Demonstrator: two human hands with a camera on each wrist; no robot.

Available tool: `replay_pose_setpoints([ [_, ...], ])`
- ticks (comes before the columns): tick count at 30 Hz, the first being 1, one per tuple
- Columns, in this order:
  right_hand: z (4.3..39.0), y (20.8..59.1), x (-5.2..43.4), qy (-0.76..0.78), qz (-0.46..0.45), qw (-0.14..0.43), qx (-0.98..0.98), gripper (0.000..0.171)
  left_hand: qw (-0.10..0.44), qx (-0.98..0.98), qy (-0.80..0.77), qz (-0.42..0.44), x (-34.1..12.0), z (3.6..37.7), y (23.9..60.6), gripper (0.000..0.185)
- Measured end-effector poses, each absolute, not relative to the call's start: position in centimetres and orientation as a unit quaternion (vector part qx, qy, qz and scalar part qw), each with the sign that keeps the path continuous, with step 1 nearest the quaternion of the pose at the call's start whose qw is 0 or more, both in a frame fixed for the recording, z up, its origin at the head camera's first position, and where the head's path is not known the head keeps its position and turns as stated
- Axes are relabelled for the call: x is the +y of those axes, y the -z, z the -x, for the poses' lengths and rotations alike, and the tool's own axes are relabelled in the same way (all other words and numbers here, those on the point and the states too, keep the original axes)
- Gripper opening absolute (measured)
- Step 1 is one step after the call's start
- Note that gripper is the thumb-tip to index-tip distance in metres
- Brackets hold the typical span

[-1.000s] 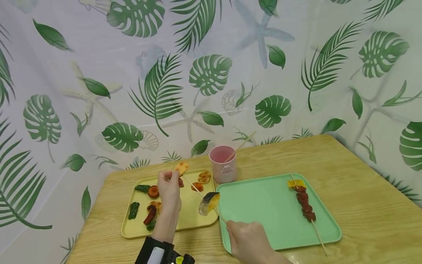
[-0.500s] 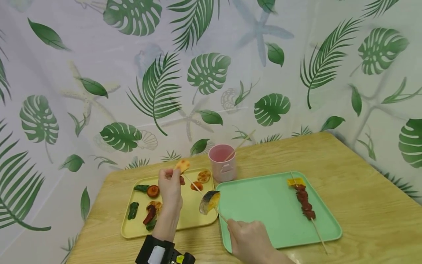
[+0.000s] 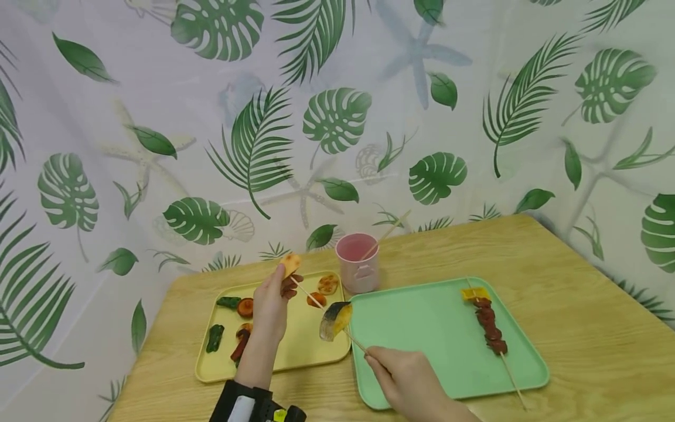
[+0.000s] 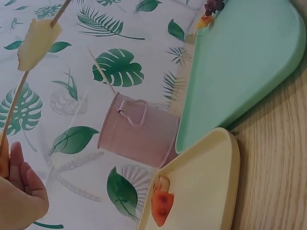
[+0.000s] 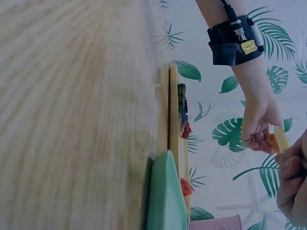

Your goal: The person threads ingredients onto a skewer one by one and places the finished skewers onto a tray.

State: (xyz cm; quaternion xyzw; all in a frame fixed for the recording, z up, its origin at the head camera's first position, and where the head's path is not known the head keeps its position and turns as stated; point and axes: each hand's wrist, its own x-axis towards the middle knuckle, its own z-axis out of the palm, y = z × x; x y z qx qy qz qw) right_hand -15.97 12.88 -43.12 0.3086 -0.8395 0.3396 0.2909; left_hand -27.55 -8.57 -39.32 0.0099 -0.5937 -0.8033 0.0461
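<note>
Left hand [image 3: 271, 302] pinching a yellow food piece [image 3: 290, 264] at the tip of the skewer [image 3: 316, 305]; right hand [image 3: 406, 381] gripping the skewer's lower end; fish slice [image 3: 334, 319] threaded between the hands.

mint-green tray [image 3: 422, 328], pale yellow tray [image 3: 300, 346], pink cup [image 3: 357, 264], white curtain [image 3: 211, 146] with green leaves
</note>
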Motion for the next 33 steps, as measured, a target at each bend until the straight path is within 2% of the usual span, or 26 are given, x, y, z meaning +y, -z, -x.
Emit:
replay_pose_setpoints([
  [2, 15.8, 43.4, 12.9, -0.309, -0.293, 0.298, -0.854, 0.010, 0.061, -0.590, 0.805, -0.025, -8.5, 27.5, 39.4, 0.029],
  [3, 15.8, 43.6, 12.9, -0.286, -0.287, 0.309, -0.861, 0.004, 0.070, -0.588, 0.805, -0.033, -8.5, 27.5, 39.4, 0.029],
  [9, 16.0, 44.8, 13.2, -0.162, -0.252, 0.422, -0.856, 0.052, 0.082, -0.565, 0.820, -0.034, -8.4, 27.3, 39.3, 0.028],
  [12, 16.1, 45.0, 13.3, -0.147, -0.254, 0.455, -0.841, 0.048, 0.072, -0.539, 0.839, -0.025, -8.4, 27.1, 39.0, 0.025],
  [15, 16.1, 44.8, 13.4, -0.163, -0.274, 0.461, -0.828, 0.046, 0.076, -0.531, 0.844, -0.017, -8.3, 26.9, 38.8, 0.023],
  [18, 15.9, 44.3, 13.5, -0.208, -0.294, 0.435, -0.825, 0.046, 0.085, -0.530, 0.844, -0.012, -8.1, 26.8, 38.8, 0.023],
  [23, 15.5, 43.0, 13.7, -0.303, -0.296, 0.356, -0.833, 0.010, 0.079, -0.518, 0.852, -0.016, -8.0, 26.7, 38.8, 0.027],
  [26, 15.4, 42.8, 13.5, -0.351, -0.296, 0.300, -0.836, 0.016, 0.083, -0.525, 0.847, -0.008, -8.1, 26.8, 38.5, 0.031],
  [29, 15.1, 43.2, 13.4, -0.393, -0.302, 0.254, -0.831, 0.015, 0.081, -0.538, 0.839, 0.007, -8.2, 27.0, 38.4, 0.032],
  [33, 14.7, 43.6, 13.5, -0.420, -0.292, 0.228, -0.828, 0.013, 0.064, -0.547, 0.835, 0.008, -8.2, 26.8, 38.6, 0.033],
])
